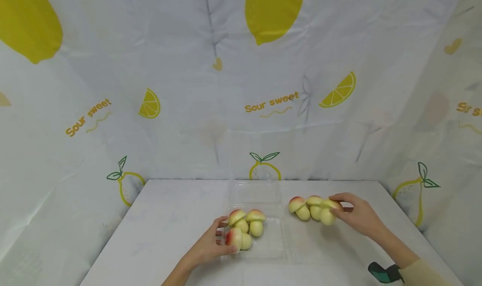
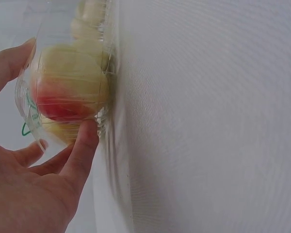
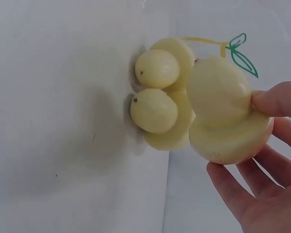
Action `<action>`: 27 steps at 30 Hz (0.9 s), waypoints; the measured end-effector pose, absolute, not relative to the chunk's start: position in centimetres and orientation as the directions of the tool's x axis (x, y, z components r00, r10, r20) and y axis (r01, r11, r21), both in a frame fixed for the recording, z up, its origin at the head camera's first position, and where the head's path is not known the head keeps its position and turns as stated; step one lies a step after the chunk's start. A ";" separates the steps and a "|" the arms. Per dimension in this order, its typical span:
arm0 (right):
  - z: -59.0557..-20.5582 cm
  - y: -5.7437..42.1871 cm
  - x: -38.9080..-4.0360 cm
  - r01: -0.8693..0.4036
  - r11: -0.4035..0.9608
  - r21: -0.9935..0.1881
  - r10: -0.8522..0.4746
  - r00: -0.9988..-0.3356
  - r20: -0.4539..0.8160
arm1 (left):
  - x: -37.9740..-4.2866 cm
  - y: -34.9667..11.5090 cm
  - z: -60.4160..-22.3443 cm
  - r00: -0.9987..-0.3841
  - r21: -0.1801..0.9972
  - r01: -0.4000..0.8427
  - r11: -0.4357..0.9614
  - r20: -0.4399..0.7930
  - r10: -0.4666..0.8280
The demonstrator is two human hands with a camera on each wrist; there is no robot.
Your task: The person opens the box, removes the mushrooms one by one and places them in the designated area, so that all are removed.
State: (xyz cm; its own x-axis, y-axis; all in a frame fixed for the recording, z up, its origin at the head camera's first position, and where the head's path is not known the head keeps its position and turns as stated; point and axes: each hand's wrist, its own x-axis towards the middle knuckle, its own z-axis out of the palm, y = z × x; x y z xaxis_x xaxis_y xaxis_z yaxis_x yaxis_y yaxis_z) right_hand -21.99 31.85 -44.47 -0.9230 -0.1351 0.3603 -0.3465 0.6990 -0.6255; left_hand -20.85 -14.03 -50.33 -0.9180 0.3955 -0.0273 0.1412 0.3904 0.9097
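My right hand (image 1: 360, 215) pinches a toy mushroom (image 3: 222, 92), with thumb and fingers on its pale, red-tinged cap. It hangs over the right part of the table, stem toward the table. Close behind it in the right wrist view lie two more toy mushrooms (image 3: 157, 111). A clear plastic clamshell box (image 1: 273, 242) stands left of them, and my left hand (image 1: 209, 245) grips its left side, thumb and fingers spread along the wall and rim. Inside the box's left half are three mushrooms (image 1: 256, 226) with red-blushed caps and pale yellow stems.
The clear lid (image 1: 256, 192) lies folded back behind the box. A white table (image 1: 169, 219) runs to a curtain (image 1: 196, 143) printed with lemons. Near my right sleeve is a dark and green object (image 1: 384, 273) at the table's front right.
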 end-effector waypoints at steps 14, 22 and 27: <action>-46.2 34.2 -23.6 -0.308 0.728 -0.613 -0.085 -0.927 0.365 | -20.8 -14.0 -50.3 -0.921 0.917 0.124 0.380 -0.036 0.387; -47.5 34.8 -24.6 -0.281 0.748 -0.602 -0.081 -0.938 0.337 | -20.9 -14.0 -50.3 -0.922 0.911 0.119 0.395 -0.047 0.384; -47.7 35.0 -25.1 -0.248 0.757 -0.605 -0.079 -0.953 0.291 | -20.8 -14.0 -50.3 -0.922 0.912 0.122 0.393 -0.042 0.384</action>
